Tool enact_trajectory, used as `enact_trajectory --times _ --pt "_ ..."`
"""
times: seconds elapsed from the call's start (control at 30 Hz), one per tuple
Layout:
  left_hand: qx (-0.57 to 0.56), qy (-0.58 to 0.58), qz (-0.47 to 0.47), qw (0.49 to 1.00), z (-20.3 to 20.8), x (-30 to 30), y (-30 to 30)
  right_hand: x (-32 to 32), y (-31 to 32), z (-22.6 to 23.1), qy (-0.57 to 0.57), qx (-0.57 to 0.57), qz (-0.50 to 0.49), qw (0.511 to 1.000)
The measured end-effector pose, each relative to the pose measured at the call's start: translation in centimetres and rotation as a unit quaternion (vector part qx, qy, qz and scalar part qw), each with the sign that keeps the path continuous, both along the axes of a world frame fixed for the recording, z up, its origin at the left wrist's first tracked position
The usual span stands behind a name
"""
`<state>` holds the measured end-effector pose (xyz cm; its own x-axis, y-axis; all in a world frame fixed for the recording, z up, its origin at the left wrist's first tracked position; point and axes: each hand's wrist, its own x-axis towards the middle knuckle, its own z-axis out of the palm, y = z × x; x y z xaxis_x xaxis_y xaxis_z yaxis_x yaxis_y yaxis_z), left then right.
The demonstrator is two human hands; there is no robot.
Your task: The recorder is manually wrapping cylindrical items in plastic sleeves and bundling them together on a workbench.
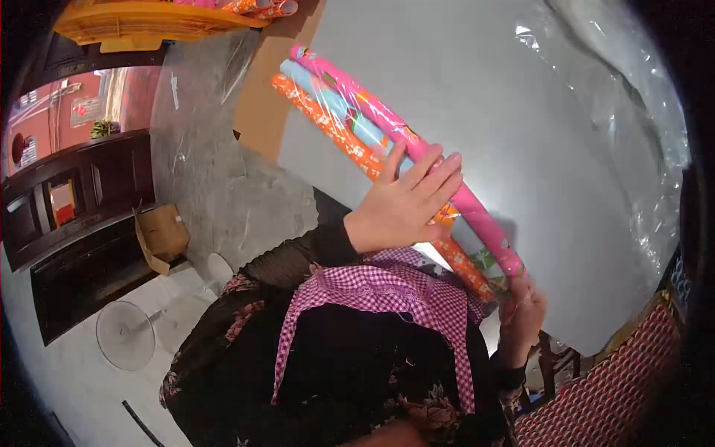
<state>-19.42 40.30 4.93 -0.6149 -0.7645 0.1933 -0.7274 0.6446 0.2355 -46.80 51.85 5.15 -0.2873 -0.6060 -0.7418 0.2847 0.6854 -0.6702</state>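
A bundle of three wrapping paper rolls lies slanted in clear plastic film: a pink roll (372, 108), a light blue roll (367, 132) and an orange roll with white flowers (328, 123). My left hand (406, 195) holds the bundle near its middle, palm down, with its fingers laid across the pink roll. At the lower right end, my right hand (523, 313) is closed at the bundle's end, its fingers slightly blurred. The bundle spans the near edge of the grey table (477, 82), with its lower end close to my body.
Crumpled clear plastic film (633, 149) covers the table's right side. An orange-yellow basket (141, 26) with more rolls stands at the far left. Brown cardboard (261, 112) lies along the table's left edge. An open carton (162, 237) sits by the wall; patterned fabric (611, 380) is at lower right.
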Motion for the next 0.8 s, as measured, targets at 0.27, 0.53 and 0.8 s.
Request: enact_trajectory --times 0.27,0.53,0.8 --pt "0.001 -0.015 0.012 1.0 0.2 0.2 -0.1 -0.1 -0.9 0.4 -0.1 0.012 -0.029 0.994" --pt "0.011 -0.016 0.007 1.0 0.5 0.2 -0.2 -1.0 -1.3 0.7 -0.169 0.016 -0.036 0.985" --pt "0.008 0.002 0.01 1.0 0.6 0.1 -0.1 -1.4 -0.3 -1.4 -0.021 -0.102 0.128 0.986"
